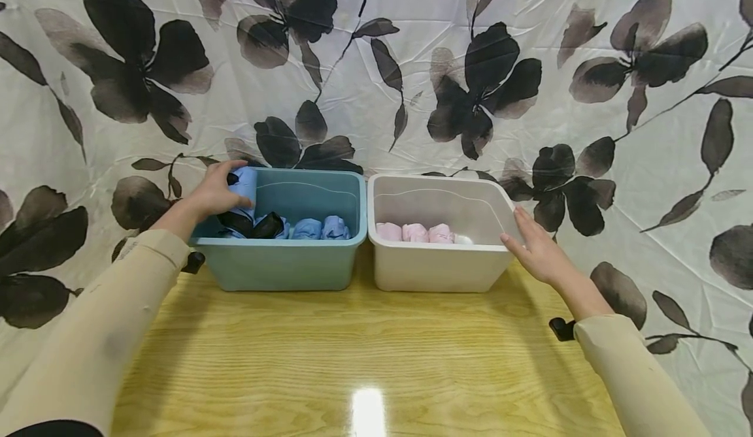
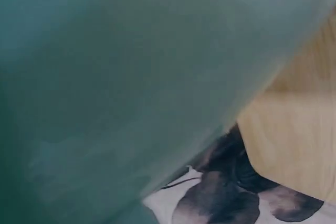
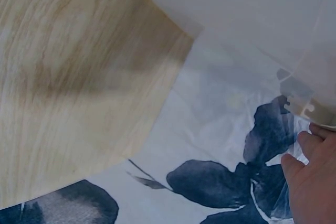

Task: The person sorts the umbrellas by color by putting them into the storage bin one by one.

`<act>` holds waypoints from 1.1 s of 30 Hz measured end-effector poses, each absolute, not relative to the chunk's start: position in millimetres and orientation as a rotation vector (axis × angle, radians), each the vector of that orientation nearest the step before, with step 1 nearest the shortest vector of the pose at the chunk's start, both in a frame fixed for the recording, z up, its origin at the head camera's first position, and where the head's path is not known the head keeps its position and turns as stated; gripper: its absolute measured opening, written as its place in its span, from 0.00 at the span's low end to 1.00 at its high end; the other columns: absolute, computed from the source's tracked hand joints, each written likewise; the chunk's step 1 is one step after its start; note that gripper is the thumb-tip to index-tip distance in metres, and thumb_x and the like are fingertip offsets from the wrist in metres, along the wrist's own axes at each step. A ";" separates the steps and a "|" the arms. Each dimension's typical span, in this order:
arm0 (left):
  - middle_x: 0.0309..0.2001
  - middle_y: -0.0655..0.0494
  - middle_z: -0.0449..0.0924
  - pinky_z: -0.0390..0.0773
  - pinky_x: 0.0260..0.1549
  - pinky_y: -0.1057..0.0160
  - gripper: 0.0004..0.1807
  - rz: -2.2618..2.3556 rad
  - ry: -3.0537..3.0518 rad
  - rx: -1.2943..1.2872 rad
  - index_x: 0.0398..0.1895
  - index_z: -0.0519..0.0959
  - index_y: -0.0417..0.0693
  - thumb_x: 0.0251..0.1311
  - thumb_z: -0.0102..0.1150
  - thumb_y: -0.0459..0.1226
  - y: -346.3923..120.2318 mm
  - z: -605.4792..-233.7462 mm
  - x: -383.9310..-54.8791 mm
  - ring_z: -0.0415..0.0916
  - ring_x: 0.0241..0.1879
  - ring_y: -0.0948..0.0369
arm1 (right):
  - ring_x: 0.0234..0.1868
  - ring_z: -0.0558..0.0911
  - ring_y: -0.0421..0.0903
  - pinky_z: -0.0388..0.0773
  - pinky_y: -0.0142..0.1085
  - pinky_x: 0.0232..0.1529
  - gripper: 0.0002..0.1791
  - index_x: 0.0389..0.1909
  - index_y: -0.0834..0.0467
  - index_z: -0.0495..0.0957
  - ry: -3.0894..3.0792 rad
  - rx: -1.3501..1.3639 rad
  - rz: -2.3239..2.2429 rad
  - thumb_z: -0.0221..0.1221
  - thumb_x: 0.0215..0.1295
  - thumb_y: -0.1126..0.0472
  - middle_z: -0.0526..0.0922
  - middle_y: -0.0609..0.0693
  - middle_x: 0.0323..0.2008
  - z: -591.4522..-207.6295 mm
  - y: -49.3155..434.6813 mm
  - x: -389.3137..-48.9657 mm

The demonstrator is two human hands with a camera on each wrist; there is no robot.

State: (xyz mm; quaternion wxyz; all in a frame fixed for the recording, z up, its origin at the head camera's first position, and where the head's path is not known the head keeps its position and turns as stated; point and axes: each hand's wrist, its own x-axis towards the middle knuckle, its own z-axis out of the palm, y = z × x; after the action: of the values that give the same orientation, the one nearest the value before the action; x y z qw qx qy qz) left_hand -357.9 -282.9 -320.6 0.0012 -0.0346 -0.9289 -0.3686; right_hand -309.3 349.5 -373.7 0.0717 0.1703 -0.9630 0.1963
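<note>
In the head view, my left hand [image 1: 213, 192] reaches over the left end of a teal bin [image 1: 276, 264] and grips a blue cloth bundle with black parts [image 1: 246, 185], which stands up by the back left corner. A black strip [image 1: 267, 226] lies below it, beside two small blue cloth rolls [image 1: 307, 229]. My right hand [image 1: 541, 251] rests on the right end of a white bin [image 1: 435, 270], thumb over the rim and fingers extended. Several pink cloth rolls [image 1: 415, 232] sit in a row inside. The right wrist view shows fingertips [image 3: 307, 140] at the rim's underside.
Both bins stand side by side at the back of a wooden table [image 1: 306, 358]. A floral curtain [image 1: 388, 123] hangs right behind them. Teal bin wall [image 2: 131, 77] fills most of the left wrist view.
</note>
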 end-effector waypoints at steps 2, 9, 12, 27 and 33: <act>0.79 0.24 0.33 0.54 0.70 0.26 0.54 -1.146 -2.945 -0.128 0.84 0.45 0.40 0.61 0.67 0.30 -284.1 -324.7 -359.7 0.44 0.75 0.27 | 0.80 0.48 0.72 0.48 0.68 0.76 0.45 0.82 0.70 0.44 -2.890 0.513 0.588 0.45 0.82 0.42 0.45 0.69 0.82 -374.1 348.9 -310.2; 0.79 0.21 0.33 0.51 0.71 0.26 0.54 -1.130 -3.082 -0.113 0.84 0.42 0.39 0.65 0.68 0.34 -292.0 -340.5 -363.5 0.38 0.77 0.27 | 0.80 0.48 0.71 0.48 0.68 0.76 0.45 0.82 0.70 0.44 -2.882 0.518 0.590 0.46 0.82 0.42 0.46 0.70 0.81 -373.7 347.7 -311.2; 0.78 0.20 0.32 0.50 0.72 0.26 0.53 -1.116 -3.138 -0.142 0.84 0.41 0.37 0.66 0.67 0.35 -294.2 -344.2 -365.2 0.35 0.77 0.26 | 0.80 0.49 0.71 0.49 0.69 0.76 0.44 0.81 0.71 0.45 -2.868 0.522 0.591 0.46 0.82 0.43 0.46 0.70 0.81 -371.9 347.8 -310.6; 0.68 0.14 0.58 0.64 0.68 0.31 0.44 -0.746 -3.270 -0.211 0.73 0.56 0.21 0.58 0.67 0.29 -293.8 -358.5 -368.5 0.61 0.67 0.25 | 0.80 0.49 0.72 0.49 0.68 0.76 0.44 0.81 0.71 0.46 -2.868 0.527 0.602 0.47 0.82 0.44 0.47 0.70 0.81 -370.6 349.2 -310.1; 0.72 0.19 0.56 0.62 0.70 0.33 0.45 -0.775 -3.280 -0.206 0.75 0.58 0.26 0.60 0.70 0.34 -298.9 -367.9 -380.6 0.57 0.71 0.27 | 0.80 0.49 0.71 0.49 0.68 0.76 0.44 0.81 0.71 0.45 -2.864 0.531 0.614 0.47 0.82 0.44 0.46 0.70 0.81 -374.8 350.7 -312.1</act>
State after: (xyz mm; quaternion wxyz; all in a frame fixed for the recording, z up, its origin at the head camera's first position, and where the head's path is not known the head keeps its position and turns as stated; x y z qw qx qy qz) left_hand -380.6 -298.9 -367.9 -0.1174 -0.0606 -0.9647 -0.2280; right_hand -312.1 350.7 -374.8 0.0822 0.1778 -0.9588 0.2056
